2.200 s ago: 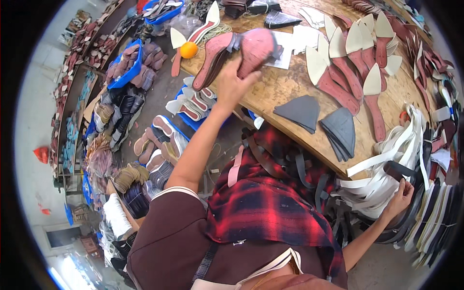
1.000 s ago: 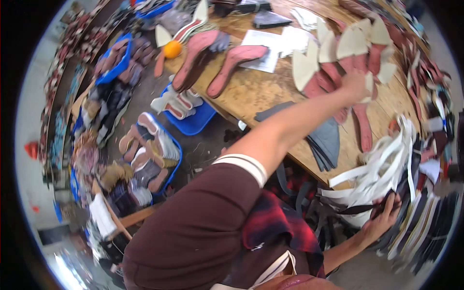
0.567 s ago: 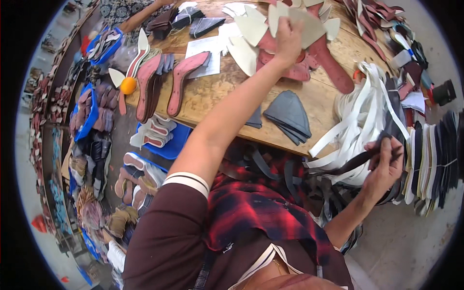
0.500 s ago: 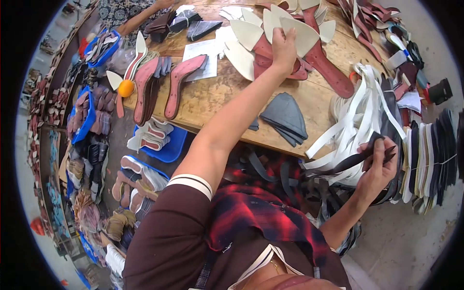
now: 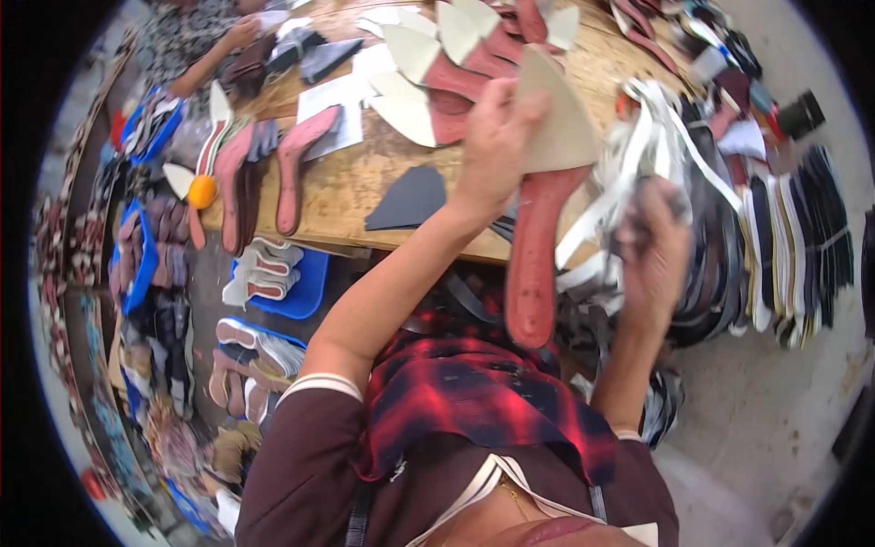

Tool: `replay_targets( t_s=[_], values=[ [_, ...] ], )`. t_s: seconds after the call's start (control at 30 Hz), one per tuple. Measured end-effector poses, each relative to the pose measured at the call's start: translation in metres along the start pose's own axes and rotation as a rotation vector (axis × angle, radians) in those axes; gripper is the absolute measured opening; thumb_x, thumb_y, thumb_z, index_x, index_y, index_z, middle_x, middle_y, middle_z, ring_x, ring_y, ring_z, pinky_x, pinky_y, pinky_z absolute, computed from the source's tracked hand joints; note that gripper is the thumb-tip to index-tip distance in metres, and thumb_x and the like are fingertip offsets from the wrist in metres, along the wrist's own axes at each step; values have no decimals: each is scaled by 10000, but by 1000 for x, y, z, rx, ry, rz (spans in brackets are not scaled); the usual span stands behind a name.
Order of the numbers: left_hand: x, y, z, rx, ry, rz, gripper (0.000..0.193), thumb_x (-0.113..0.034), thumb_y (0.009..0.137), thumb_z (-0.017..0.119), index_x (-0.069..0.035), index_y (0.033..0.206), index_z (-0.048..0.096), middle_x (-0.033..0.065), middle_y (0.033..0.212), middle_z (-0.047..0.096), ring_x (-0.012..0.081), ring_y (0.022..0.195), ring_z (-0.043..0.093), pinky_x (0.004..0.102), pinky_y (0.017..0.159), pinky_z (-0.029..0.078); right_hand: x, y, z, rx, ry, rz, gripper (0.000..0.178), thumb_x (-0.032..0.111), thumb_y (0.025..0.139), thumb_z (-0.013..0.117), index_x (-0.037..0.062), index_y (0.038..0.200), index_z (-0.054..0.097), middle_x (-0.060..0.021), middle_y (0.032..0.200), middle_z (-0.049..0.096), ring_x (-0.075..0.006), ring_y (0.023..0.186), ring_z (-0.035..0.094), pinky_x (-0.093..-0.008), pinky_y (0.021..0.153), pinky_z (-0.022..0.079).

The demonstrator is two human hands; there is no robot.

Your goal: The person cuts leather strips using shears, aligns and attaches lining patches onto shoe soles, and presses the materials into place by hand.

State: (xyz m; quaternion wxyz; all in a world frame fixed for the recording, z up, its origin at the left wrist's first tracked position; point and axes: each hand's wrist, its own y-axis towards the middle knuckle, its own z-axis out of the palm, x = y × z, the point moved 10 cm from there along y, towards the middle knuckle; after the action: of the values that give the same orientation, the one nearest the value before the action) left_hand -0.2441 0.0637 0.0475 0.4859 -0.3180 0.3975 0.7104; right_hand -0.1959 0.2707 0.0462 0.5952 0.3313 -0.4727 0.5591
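My left hand grips a red shoe insole by its cream toe piece. The insole hangs upright over the table's near edge, heel end down. To its right is my right hand, smeared by motion, beside a bundle of white strips. Something dark shows at its fingers, but whether it is held I cannot tell. More red insoles with cream toes lie spread beyond my left hand. Dark grey toe-shaped pieces rest near the table edge, partly behind my left forearm.
Stacked pink insoles and an orange ball are at the table's left. Blue bins with shoe parts stand below. Bundled dark and white strips hang at the right. Another person's arm reaches in at the far left.
My left hand has lifted an insole from the far pile and brought it nearer. My right hand, which held a black strip, has moved up and left toward the insole.
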Motion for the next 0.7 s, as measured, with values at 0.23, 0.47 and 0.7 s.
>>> replay_targets(
  t_s=[0.23, 0.47, 0.7],
  values=[
    [2, -48, -26, -80, 4, -64, 244, -205, 958, 572, -14, 1079, 479, 43, 956, 594, 65, 850, 561, 224, 748, 480, -81, -11, 45, 225, 407, 321, 148, 153, 834, 699, 118, 924, 586, 24, 720, 564, -63, 486, 453, -168, 345, 261],
    [8, -53, -30, -91, 57, -58, 223, -200, 963, 566, -20, 1065, 484, 35, 940, 588, 59, 840, 552, 215, 746, 472, -93, -13, 41, 188, 455, 333, 123, 172, 846, 688, 126, 912, 594, 26, 731, 576, -53, 484, 442, -173, 367, 267],
    [-5, -52, -23, -37, 316, 49, 212, -188, 949, 577, -27, 1065, 500, 36, 931, 576, 90, 838, 551, 252, 743, 476, -44, -19, 40, 233, -458, -303, 157, 175, 932, 601, 34, 863, 592, -1, 751, 533, -41, 556, 463, -195, 443, 368]
  ],
)
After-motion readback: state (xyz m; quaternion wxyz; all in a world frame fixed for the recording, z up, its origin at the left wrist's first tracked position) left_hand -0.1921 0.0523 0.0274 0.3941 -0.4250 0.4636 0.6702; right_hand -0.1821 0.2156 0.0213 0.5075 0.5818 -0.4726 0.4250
